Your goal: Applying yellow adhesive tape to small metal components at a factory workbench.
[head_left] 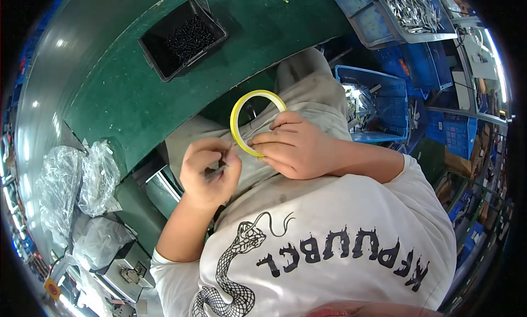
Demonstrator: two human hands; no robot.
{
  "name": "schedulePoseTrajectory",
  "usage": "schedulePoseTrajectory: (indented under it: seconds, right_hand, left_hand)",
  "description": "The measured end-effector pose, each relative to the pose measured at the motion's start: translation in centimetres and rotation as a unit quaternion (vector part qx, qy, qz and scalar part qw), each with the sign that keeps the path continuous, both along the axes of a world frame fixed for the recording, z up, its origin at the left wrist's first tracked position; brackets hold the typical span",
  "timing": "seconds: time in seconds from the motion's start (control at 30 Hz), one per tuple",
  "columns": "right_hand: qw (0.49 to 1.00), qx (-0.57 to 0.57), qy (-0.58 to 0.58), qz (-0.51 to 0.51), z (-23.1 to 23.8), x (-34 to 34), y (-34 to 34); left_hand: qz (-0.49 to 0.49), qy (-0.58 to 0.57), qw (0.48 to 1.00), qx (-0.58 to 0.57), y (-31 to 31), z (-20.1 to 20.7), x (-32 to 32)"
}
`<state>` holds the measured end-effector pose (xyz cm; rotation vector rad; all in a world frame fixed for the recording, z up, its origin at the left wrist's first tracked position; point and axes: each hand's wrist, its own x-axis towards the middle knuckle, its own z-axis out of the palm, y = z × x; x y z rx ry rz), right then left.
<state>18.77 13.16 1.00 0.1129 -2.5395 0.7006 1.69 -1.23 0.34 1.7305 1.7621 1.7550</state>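
Observation:
A thin roll of yellow tape (pixel 236 113) with a pale inner ring stands tilted in front of my lap. My right hand (pixel 299 146) grips its lower right side, fingers closed over the rim. Just to the left of the roll, my left hand (pixel 210 171) is curled closed, with the fingers pulled in toward the palm. Something dark and blurred shows between those fingers, too unclear to name. The left hand is apart from the tape roll.
A black bin (pixel 159 51) of small black parts sits on the green tabletop (pixel 263 29). Blue crates (pixel 384 127) with metal pieces stand at the right, one higher up holding thin rods (pixel 409 9). Clear plastic bags (pixel 99 180) and a grey box (pixel 127 270) lie at the left.

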Motion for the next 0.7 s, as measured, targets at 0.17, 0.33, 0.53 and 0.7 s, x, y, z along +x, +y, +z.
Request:
schedulePoseTrajectory:
  seconds: [0.17, 0.33, 0.53, 0.7]
  right_hand:
    - [1.0, 0.011, 0.011, -0.002, 0.1, -0.2, 0.2]
    - [0.999, 0.026, 0.018, -0.008, -0.3, -0.3, 0.3]
    - [0.999, 0.047, 0.014, -0.013, -0.5, -0.4, 0.3]
    - [0.996, 0.085, -0.003, -0.003, -0.4, -0.3, 0.4]
  left_hand:
    - [0.011, -0.002, 1.0, -0.021, 0.4, -0.3, -0.1]
    - [0.019, 0.016, 0.999, -0.041, 0.5, 0.0, -0.1]
    - [0.024, 0.085, 0.994, -0.062, 0.7, 0.6, -0.5]
    - [0.031, 0.154, 0.983, -0.09, 0.7, 0.5, -0.8]
